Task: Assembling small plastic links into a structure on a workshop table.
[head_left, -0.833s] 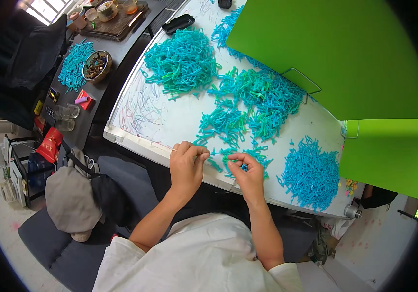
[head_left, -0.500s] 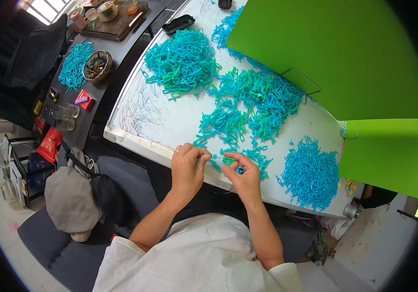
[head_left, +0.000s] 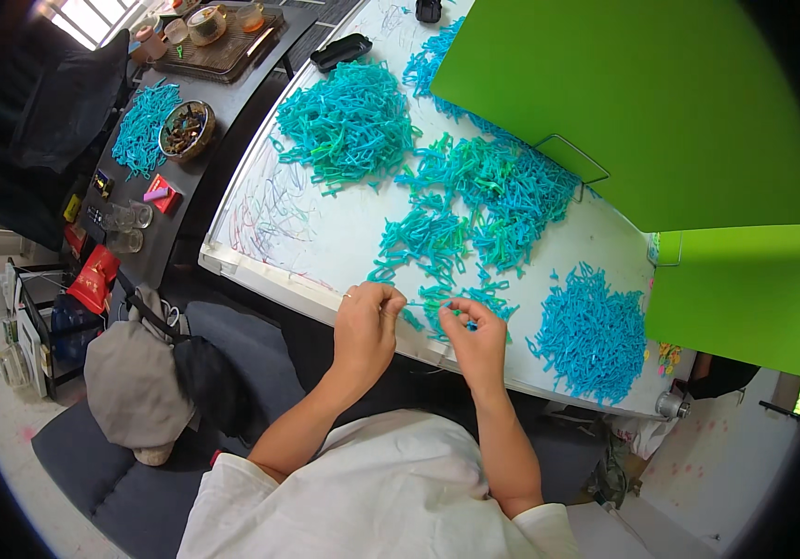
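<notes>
My left hand (head_left: 366, 328) is closed in a pinch at the near edge of a white table. A small teal plastic piece (head_left: 416, 304) stretches from its fingertips toward my right hand (head_left: 477, 347). Thumb and forefinger of the right hand are pinched at the other end of that piece. Blue plastic pieces (head_left: 473, 326) show inside the curled right fingers. Just beyond both hands lies a loose spread of teal and green plastic pieces (head_left: 430, 244), long and clip-like. Their exact shape is too small to make out.
A heaped teal pile (head_left: 349, 121) lies at the table's far left, a bluer pile (head_left: 591, 335) at the right. Green boards (head_left: 642, 112) with wire handles overhang the far right. A dark side table (head_left: 218, 102) holds a bowl and glasses. A grey sofa (head_left: 111, 456) stands left.
The right hand's thumb and forefinger have closed from apart into a pinch. Both hands have shifted slightly right and nearer to me, and the teal piece now spans between them.
</notes>
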A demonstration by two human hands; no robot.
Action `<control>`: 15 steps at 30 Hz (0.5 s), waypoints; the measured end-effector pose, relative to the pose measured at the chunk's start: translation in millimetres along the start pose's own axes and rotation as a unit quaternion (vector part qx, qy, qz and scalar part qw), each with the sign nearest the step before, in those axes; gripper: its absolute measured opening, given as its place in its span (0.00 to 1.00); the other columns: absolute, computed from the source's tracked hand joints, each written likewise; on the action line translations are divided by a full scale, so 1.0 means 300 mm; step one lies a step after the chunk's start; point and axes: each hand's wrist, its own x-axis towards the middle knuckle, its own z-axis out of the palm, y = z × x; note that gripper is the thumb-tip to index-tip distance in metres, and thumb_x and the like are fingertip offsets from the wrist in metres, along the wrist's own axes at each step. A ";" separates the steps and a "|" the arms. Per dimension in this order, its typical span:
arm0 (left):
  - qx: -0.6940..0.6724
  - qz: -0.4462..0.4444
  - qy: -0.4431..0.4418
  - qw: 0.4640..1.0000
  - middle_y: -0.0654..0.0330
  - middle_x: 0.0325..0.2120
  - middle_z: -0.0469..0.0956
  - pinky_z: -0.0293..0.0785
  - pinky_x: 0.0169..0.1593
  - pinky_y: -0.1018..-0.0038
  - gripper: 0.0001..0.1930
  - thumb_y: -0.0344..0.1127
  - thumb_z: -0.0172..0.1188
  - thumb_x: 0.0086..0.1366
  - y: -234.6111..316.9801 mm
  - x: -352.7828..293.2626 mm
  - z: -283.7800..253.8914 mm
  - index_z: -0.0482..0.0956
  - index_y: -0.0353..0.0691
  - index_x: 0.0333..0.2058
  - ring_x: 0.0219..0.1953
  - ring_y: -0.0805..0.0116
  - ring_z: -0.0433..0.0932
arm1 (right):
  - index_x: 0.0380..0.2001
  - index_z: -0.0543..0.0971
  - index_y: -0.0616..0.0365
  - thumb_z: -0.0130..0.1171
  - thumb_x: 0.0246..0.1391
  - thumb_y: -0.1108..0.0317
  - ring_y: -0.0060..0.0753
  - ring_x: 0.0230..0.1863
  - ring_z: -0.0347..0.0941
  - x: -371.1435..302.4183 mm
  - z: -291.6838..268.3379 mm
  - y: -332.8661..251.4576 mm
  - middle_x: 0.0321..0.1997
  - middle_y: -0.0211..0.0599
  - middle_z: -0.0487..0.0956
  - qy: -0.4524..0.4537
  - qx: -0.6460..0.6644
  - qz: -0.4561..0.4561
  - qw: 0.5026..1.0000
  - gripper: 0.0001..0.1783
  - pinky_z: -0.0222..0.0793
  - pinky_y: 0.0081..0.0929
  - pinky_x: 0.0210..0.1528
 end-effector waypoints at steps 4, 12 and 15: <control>-0.279 -0.219 -0.071 0.932 0.68 0.28 0.74 0.65 0.32 0.74 0.12 0.38 0.62 0.80 -0.009 -0.013 0.000 0.79 0.37 0.37 0.28 0.77 0.68 | 0.48 0.89 0.59 0.74 0.59 0.72 0.09 0.27 0.63 -0.028 0.010 -0.080 0.23 0.15 0.72 0.022 -0.158 -0.060 0.985 0.14 0.59 0.19 0.31; -0.498 -0.388 -0.166 0.757 0.71 0.27 0.70 0.55 0.25 0.83 0.12 0.44 0.57 0.83 0.017 -0.029 0.018 0.77 0.43 0.41 0.24 0.85 0.61 | 0.49 0.88 0.59 0.74 0.60 0.74 0.10 0.28 0.64 -0.064 0.010 0.000 0.25 0.16 0.72 -0.055 0.059 -0.057 0.995 0.14 0.60 0.18 0.32; -0.468 -0.384 -0.161 0.779 0.69 0.29 0.74 0.62 0.26 0.81 0.12 0.41 0.59 0.82 0.017 -0.063 0.041 0.80 0.38 0.42 0.25 0.85 0.66 | 0.48 0.88 0.59 0.74 0.61 0.73 0.10 0.30 0.63 -0.080 0.015 0.013 0.28 0.16 0.73 -0.055 0.124 0.009 0.991 0.13 0.59 0.16 0.33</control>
